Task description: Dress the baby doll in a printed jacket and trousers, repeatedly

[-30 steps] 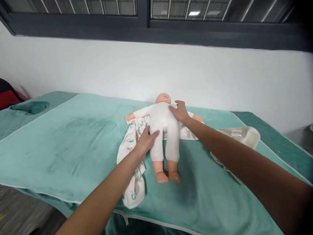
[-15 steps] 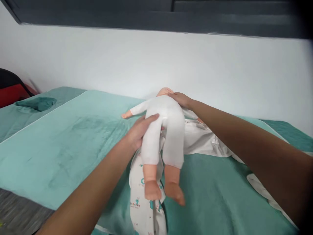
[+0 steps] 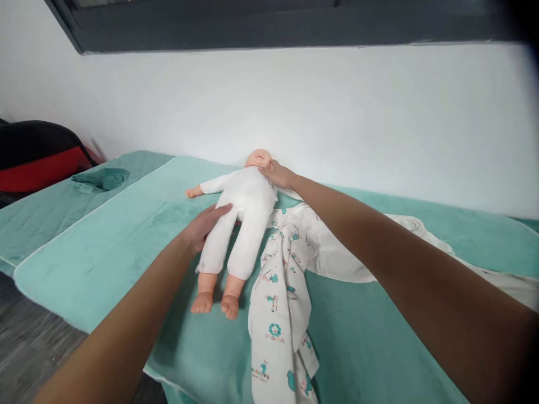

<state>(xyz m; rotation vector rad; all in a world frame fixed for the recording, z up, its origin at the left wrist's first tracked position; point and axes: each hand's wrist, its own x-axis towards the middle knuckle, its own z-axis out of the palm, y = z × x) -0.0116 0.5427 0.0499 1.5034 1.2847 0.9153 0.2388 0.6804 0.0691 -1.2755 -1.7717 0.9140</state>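
A baby doll [image 3: 242, 210] with a white cloth body lies face up on the teal padded table [image 3: 126, 235], head toward the wall. My left hand [image 3: 202, 224] cups the doll's hip and upper leg from the left side. My right hand [image 3: 275, 174] holds the doll at the neck, just under its head. A white printed baby garment [image 3: 280, 297] lies spread out to the right of the doll, one leg trailing over the table's front edge.
The white wall runs close behind the table. A folded teal cloth [image 3: 101, 178] lies at the far left, with a black and red bag [image 3: 37, 154] beyond it. More white fabric [image 3: 463, 258] lies at the right. The floor shows at the lower left.
Both hands lifted the doll off the printed garment and set it down to the left on the bare teal cover. The garment now lies beside the doll, to its right.
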